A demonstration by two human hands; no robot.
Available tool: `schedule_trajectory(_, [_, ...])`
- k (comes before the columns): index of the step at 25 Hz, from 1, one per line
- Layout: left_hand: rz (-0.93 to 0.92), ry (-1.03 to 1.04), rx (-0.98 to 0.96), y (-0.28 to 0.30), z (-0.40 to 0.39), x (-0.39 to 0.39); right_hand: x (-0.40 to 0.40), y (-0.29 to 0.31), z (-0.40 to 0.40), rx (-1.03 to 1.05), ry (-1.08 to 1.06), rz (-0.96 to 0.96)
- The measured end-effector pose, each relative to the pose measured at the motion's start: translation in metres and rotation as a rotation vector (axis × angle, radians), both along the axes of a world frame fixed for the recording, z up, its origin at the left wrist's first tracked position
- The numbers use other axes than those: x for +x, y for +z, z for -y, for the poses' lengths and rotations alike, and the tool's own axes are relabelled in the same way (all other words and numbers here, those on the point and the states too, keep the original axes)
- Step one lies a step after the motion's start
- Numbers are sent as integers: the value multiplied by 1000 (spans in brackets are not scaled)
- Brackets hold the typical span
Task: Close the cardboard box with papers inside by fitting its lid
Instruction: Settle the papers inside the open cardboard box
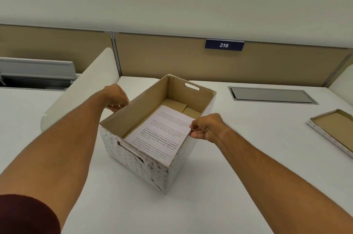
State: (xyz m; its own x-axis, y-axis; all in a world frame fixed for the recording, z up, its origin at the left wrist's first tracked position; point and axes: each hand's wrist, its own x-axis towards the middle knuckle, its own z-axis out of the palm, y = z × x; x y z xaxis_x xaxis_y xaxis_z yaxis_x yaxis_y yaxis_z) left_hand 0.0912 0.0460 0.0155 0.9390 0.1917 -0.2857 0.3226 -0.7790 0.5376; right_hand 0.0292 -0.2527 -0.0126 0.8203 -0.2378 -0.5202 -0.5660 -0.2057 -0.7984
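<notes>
An open cardboard box, white with small dots outside and brown inside, stands on the white desk, turned diagonally. Printed papers lie inside it, leaning up over the near right rim. My left hand grips the box's left long wall at its rim. My right hand pinches the right long wall where the papers' edge meets it. The lid lies upside down at the desk's right edge, brown inside up, apart from both hands.
A white rounded divider stands just left of the box. A grey cable hatch is set in the desk behind right. Tan partition panels with a "216" label close off the back.
</notes>
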Motion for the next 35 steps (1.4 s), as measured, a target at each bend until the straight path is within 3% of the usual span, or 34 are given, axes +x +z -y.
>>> schedule_trajectory(5, [-37,-114,95,2,36,-20,-3,8,36,-109,48,-7])
schedule_trajectory(13, [100,-179,114,17,111,-49,-17,15,111,-245,47,66])
schedule_trajectory(25, [72,-17,-122,8,274,-79,0,43,274,-487,79,209])
schedule_trajectory(35, [74,115,-87,-4,372,-84,25,17,366,-457,164,243])
